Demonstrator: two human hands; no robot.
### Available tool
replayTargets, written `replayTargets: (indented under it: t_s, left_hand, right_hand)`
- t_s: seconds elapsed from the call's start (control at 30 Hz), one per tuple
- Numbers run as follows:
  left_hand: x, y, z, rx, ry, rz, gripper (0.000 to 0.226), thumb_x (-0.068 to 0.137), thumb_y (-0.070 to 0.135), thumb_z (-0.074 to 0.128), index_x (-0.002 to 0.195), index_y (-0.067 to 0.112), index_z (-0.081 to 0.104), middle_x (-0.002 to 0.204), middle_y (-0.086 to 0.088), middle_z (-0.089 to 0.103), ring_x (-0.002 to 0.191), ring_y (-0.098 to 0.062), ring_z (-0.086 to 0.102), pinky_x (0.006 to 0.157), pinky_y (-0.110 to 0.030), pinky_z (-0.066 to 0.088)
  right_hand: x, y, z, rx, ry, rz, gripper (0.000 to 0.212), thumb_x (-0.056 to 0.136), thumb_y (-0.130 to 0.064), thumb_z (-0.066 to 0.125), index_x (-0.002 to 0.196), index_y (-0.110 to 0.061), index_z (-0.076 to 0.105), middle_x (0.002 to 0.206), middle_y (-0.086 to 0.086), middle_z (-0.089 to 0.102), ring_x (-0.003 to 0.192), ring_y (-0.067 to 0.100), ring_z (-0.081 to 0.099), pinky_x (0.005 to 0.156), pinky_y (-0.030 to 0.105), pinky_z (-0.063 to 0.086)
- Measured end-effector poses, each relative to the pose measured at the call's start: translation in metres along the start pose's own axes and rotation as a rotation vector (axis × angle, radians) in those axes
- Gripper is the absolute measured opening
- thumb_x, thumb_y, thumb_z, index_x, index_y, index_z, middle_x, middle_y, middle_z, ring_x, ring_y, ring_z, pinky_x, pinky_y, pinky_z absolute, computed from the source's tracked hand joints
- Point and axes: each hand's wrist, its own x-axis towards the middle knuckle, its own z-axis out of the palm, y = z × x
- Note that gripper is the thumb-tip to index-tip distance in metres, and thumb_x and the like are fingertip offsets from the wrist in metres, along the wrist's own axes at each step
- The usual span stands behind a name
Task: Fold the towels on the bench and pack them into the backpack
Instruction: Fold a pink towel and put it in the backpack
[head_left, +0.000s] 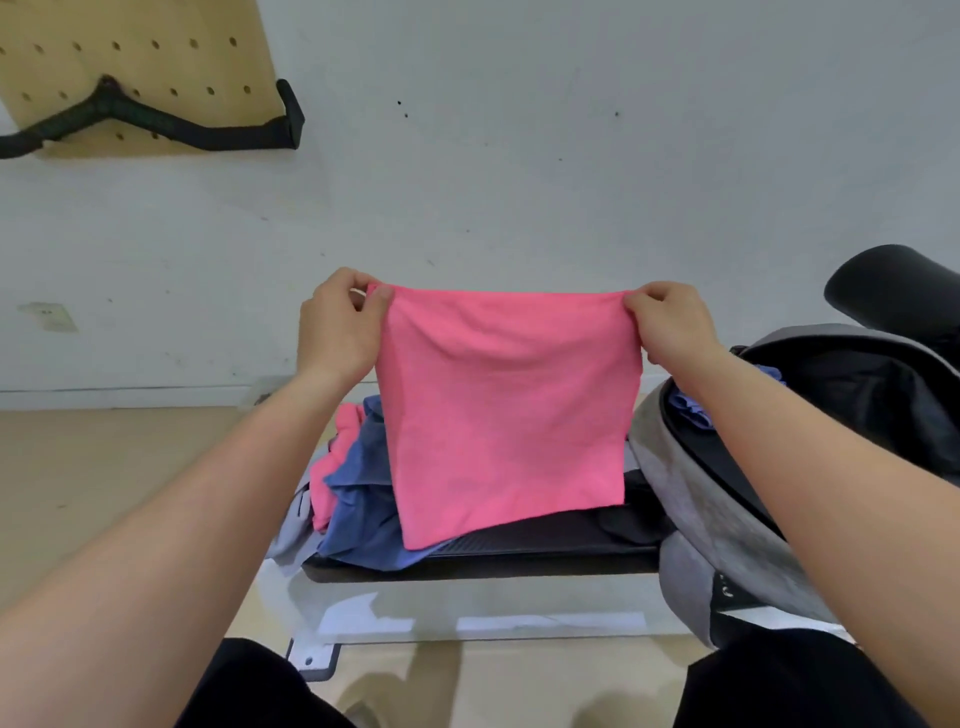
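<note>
A pink towel (506, 410) hangs spread in the air above the black bench (545, 551). My left hand (340, 327) pinches its top left corner and my right hand (670, 325) pinches its top right corner. Its lower edge brushes the bench pad. Behind and left of it lies a heap of loose towels (353, 499), blue, pink and grey. The grey backpack (727, 499) stands open on the bench's right end, with a blue towel (688, 408) showing inside.
A white wall rises behind the bench, with a wooden pegboard (130, 62) carrying a black handle bar (156, 122) at the upper left. A black padded seat (898, 286) sits at the right edge. Tan floor lies to the left.
</note>
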Motion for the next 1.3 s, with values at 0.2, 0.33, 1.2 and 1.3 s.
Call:
replayTargets:
  t_s: [0.2,0.33,1.2,1.3]
  left_hand:
    - [0.021,0.014,0.004,0.041,0.021,0.021,0.019,0.094,0.033,0.059,0.095,0.017,0.067,0.092,0.004,0.064,0.083,-0.015,0.058,0.075,-0.025,0.039]
    - [0.02,0.012,0.012,-0.037,-0.06,-0.049,0.021,0.099,0.029,0.052,0.103,0.012,0.062,0.101,0.003,0.059,0.088,-0.016,0.054,0.077,-0.028,0.04]
    - [0.013,-0.06,0.049,-0.003,-0.204,-0.138,0.009,0.092,0.026,0.063,0.088,0.018,0.065,0.081,-0.003,0.069,0.061,-0.026,0.068,0.062,-0.032,0.052]
    - [-0.017,-0.051,0.031,-0.189,-0.274,-0.168,0.006,0.097,0.015,0.061,0.092,0.012,0.062,0.079,-0.006,0.065,0.046,-0.017,0.066,0.045,-0.025,0.048]
  right_hand:
    - [0.018,-0.02,-0.006,0.069,0.018,-0.054,0.027,0.083,-0.022,0.054,0.06,-0.018,0.04,0.056,-0.003,0.024,0.053,0.014,0.022,0.049,0.029,0.016]
    - [0.024,-0.016,-0.006,0.137,-0.062,-0.011,0.025,0.09,-0.018,0.046,0.066,-0.022,0.038,0.062,-0.004,0.026,0.057,0.013,0.023,0.052,0.03,0.016]
    - [0.019,0.049,0.038,0.042,-0.199,0.097,0.02,0.09,-0.012,0.053,0.076,-0.016,0.066,0.059,0.0,0.054,0.05,0.016,0.043,0.049,0.026,0.037]
    - [-0.005,0.044,0.023,0.201,-0.264,0.166,0.017,0.091,-0.007,0.049,0.087,-0.004,0.065,0.065,0.01,0.059,0.044,0.018,0.047,0.046,0.025,0.044]
